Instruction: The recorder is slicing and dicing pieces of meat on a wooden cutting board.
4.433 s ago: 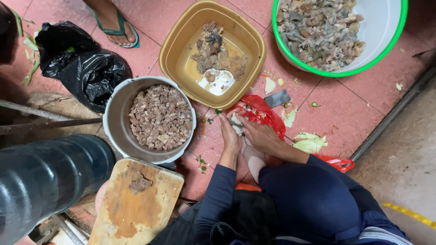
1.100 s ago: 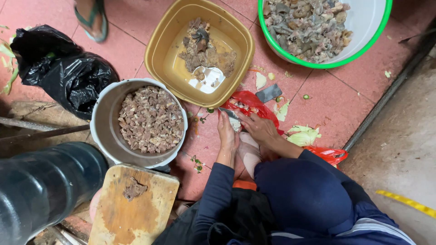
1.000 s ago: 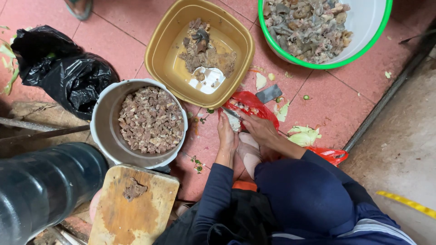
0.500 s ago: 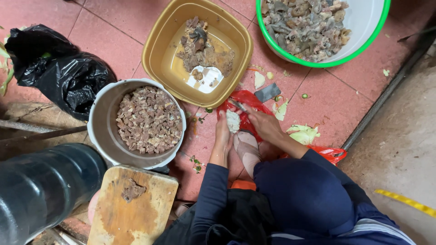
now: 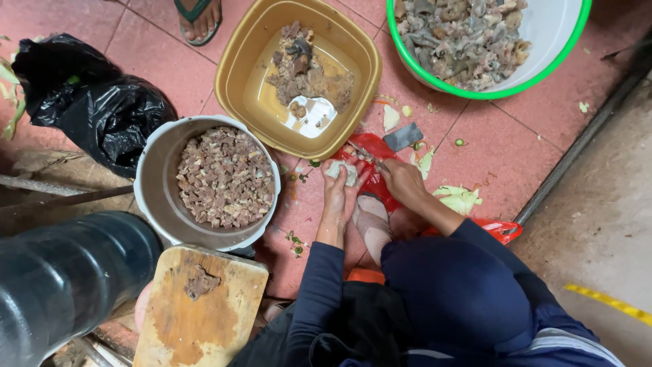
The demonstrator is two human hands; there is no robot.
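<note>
A pale lump [image 5: 341, 171] is held in the left hand [image 5: 336, 192], whose fingers are curled up around it from below. The right hand [image 5: 402, 182] is closed on the handle of a small knife [image 5: 365, 156], and the blade is pointed left toward the lump; whether the tip touches it cannot be told. Both hands are held just above a red bag [image 5: 370, 151] spread on the pink tiled floor [image 5: 489, 149], right in front of a bare foot [image 5: 372, 223].

Just far of the hands a yellow tub [image 5: 252, 46] is seen, with brownish liquid, meat scraps and a white patch inside. To its left and nearer, a grey pot [image 5: 155, 197] is filled with diced brown meat [image 5: 225, 178]. Near the pot, at the bottom edge, a wooden board [image 5: 197, 319] lies with one scrap of meat [image 5: 201, 283] on it. At the far right a white bowl [image 5: 553, 34] with a green rim is heaped with greyish offal pieces. A black bag [image 5: 102, 102] lies crumpled at the far left, and a dark cylinder [image 5: 61, 278] fills the near left corner.

A grey flat piece [image 5: 403, 136] and pale green cabbage scraps [image 5: 458, 198] are scattered on the tiles right of the red bag. Another person's sandalled foot [image 5: 197, 17] is seen at the far edge, left of the tub.
</note>
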